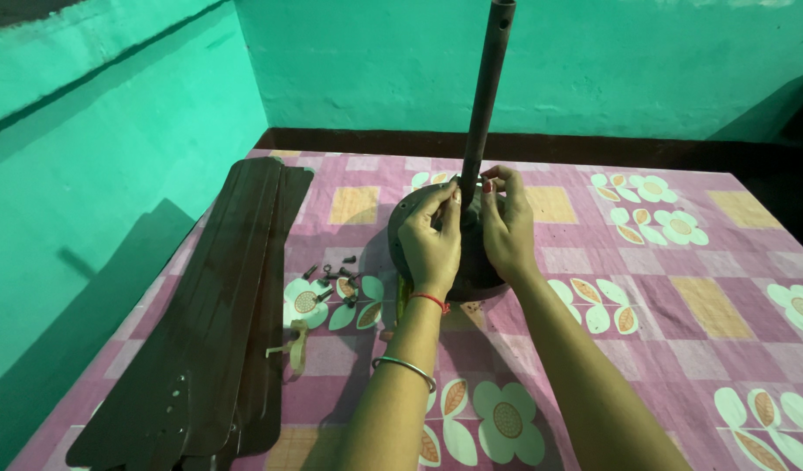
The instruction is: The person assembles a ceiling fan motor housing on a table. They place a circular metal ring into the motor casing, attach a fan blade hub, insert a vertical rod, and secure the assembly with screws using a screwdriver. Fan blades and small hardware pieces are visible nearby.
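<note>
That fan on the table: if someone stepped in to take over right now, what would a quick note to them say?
Left hand: fingertips pinched at the foot of the rod, resting on the fan motor.
Right hand: same spot, other side; whatever small part it may hold is hidden.
The motor sits on the flowered cloth, rod upright.
Fan blades lie stacked at the left, detached; loose screws lie beside them.
Done: rod stands in the motor.
Left: blades and screws are not yet on.

Both hands raised together at the centre of the frame

The left hand (429, 244) and right hand (508, 228) sit side by side, backs toward the camera, fingers curled and fingertips pinched close together at the top. Both forearms rise from the bottom edge, converging; the left wrist wears a red thread and a bangle.
</note>
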